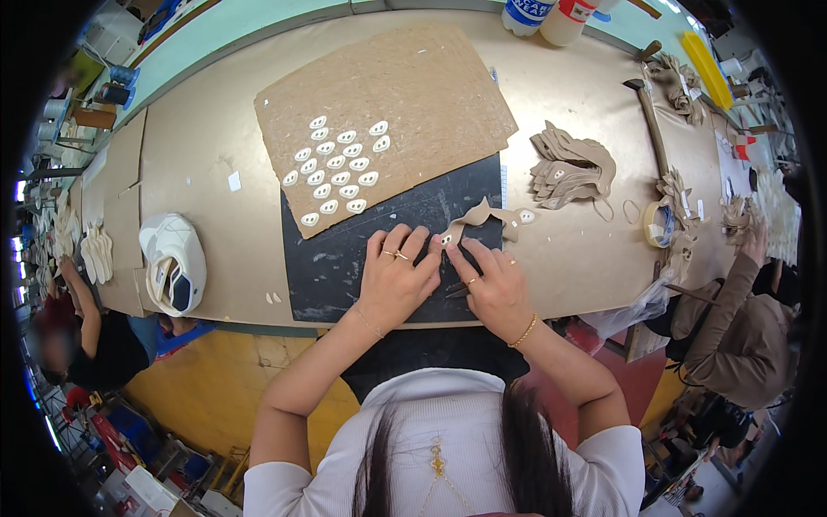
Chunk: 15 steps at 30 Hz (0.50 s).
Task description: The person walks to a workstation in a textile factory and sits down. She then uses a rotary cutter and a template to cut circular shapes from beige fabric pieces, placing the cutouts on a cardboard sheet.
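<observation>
A curved beige cut piece (pixel 482 214), like a shoe part, lies on the black mat (pixel 345 276) in front of me. My left hand (pixel 396 274) is closed with thumb and fingertips at its near end. There a small white oval patch (pixel 446 240) with two dark holes sits on the piece. My right hand (pixel 494 284) pinches the same end from the other side. A second white patch (pixel 526 216) shows at the piece's far right end. Under my right hand a slim dark tool is partly hidden; its kind cannot be made out.
Rows of several white patches lie on a brown board (pixel 413 95) overlapping the mat. A stack of beige pieces (pixel 573 168), a tape roll (pixel 659 224) and a hammer (pixel 650 129) lie right. A white shoe (pixel 172 263) stands left. Bottles (pixel 564 21) stand behind. People work at both sides.
</observation>
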Available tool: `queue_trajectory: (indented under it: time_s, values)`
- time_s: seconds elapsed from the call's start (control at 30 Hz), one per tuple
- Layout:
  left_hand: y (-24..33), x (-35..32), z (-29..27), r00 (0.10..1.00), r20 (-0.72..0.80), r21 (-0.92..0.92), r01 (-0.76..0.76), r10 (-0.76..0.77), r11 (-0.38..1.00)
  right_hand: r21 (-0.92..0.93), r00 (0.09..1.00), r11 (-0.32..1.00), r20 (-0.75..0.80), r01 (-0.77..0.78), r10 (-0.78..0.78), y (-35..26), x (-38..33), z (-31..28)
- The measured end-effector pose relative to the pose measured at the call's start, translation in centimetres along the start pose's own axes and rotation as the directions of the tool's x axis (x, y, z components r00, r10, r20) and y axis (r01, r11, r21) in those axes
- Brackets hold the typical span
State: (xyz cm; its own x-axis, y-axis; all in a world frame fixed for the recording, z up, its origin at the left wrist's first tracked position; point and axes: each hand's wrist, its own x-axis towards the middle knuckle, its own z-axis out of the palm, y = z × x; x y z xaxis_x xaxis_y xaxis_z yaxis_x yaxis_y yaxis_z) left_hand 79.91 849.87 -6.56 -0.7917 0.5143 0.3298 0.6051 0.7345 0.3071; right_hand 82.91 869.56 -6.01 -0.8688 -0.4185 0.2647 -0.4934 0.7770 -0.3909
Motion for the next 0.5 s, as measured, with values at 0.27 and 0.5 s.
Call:
queue_trajectory:
  time_s: [0.27, 0.5]
  values:
    - [0.1, 1.2, 0.0, 0.991, 0.122, -0.031, -0.043, 0.046, 0.999, 0.051, 0.996, 0.997, -0.06, -0.064, 0.067, 0.7, -0.5, -0.1]
    - [-0.4, -0.9, 1.3, 0.979, 0.163, 0.092, -0.138, 0.122, 0.986, -0.028, 0.954, 0.994, -0.286, -0.103, 0.091, 3.4, 3.1, -1.5]
